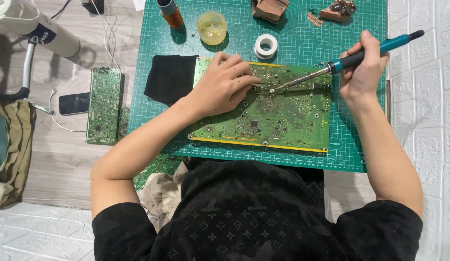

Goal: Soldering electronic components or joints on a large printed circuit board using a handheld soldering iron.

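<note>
1. Green circuit board flat on the green cutting mat, under both hands.
2. Left hand resting on the board's upper left, fingers pinched on thin tweezers.
3. Right hand beyond the board's right corner, closed around a teal soldering iron, tip meeting the tweezers.
4. Further up the mat: tape roll, yellow jar.

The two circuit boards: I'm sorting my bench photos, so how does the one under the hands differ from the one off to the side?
The large circuit board lies on the green cutting mat; the narrow circuit board lies off it on the grey floor. The large one lies wide, the narrow one lengthwise. The left hand rests on the large one, where the soldering iron in the right hand touches; the narrow one lies untouched. Both are green.
</note>
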